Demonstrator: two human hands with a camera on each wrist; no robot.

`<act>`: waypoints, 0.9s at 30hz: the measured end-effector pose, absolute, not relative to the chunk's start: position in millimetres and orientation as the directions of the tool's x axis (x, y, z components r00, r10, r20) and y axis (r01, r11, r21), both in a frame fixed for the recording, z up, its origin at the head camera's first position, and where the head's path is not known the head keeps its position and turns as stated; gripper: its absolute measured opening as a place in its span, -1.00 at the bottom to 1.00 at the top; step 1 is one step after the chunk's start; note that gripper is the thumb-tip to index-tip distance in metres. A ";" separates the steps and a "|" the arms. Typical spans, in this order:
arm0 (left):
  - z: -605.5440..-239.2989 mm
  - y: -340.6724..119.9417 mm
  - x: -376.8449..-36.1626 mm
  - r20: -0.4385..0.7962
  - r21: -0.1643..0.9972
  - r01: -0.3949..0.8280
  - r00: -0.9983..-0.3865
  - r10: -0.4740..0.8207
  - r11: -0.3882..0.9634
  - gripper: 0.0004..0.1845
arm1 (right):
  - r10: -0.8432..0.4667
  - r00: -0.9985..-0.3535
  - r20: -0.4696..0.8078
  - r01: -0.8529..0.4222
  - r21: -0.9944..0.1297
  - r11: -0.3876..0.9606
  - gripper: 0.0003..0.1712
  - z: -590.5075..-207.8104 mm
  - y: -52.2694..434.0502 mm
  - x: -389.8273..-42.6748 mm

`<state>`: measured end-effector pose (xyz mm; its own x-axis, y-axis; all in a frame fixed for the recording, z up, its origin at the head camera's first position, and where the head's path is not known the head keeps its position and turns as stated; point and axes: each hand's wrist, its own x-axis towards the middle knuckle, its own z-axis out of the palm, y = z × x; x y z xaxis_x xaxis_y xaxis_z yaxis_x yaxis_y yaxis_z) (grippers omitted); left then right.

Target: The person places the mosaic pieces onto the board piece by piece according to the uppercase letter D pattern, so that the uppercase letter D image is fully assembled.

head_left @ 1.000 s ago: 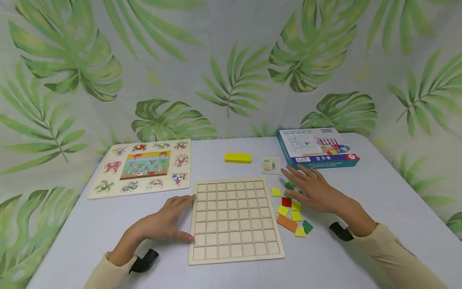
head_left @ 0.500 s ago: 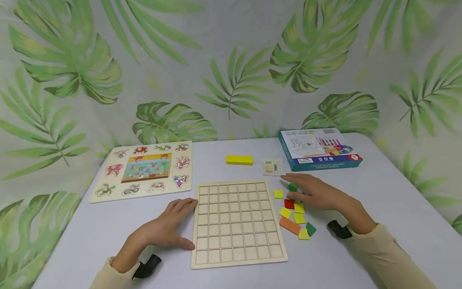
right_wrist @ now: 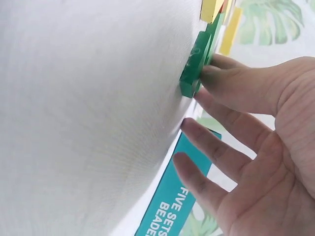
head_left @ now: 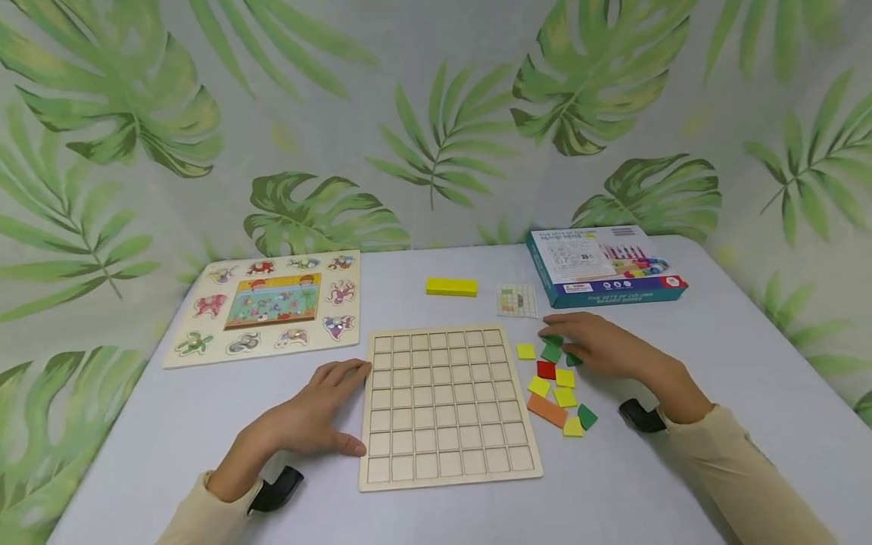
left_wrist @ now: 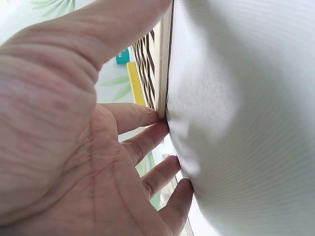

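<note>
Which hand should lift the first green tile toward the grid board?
Right. The right hand already touches a green tile in the pile, while the left hand braces the grid board at its left edge.

In the head view, right of centre, the right hand [head_left: 599, 350] covers part of the dark green flat wooden tile [head_left: 550, 353] beneath its fingers, so the tile's outline cannot be read. The small gridded paper card [head_left: 516, 300] above it is too small to make out (only pale coloured squares show). The teal cardboard box [right_wrist: 170, 206] is cut off by the lower edge of the right wrist view, its lettering partial. In the left wrist view the left hand [left_wrist: 74, 142] fills the frame's left, hiding most of the pale wooden grid board [left_wrist: 150, 64].
</note>
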<state>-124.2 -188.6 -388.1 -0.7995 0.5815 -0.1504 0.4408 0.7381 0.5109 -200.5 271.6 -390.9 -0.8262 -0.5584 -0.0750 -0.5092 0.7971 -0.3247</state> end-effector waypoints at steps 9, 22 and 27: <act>-384.0 -185.8 -123.4 -0.163 0.516 0.430 -0.800 0.578 0.741 0.19 | -0.516 -0.853 -0.072 -0.476 -0.297 0.828 -0.61 -392.3 269.8 -201.8; -382.2 -185.0 -124.6 -0.157 0.521 0.432 -0.799 0.580 0.736 0.20 | -0.501 -0.864 -0.051 -0.473 -0.260 0.842 -0.63 -383.7 265.5 -198.2; -382.7 -185.1 -123.6 -0.163 0.535 0.420 -0.800 0.577 0.733 0.20 | -0.489 -0.870 -0.057 -0.462 -0.251 0.851 -0.63 -384.5 263.7 -198.0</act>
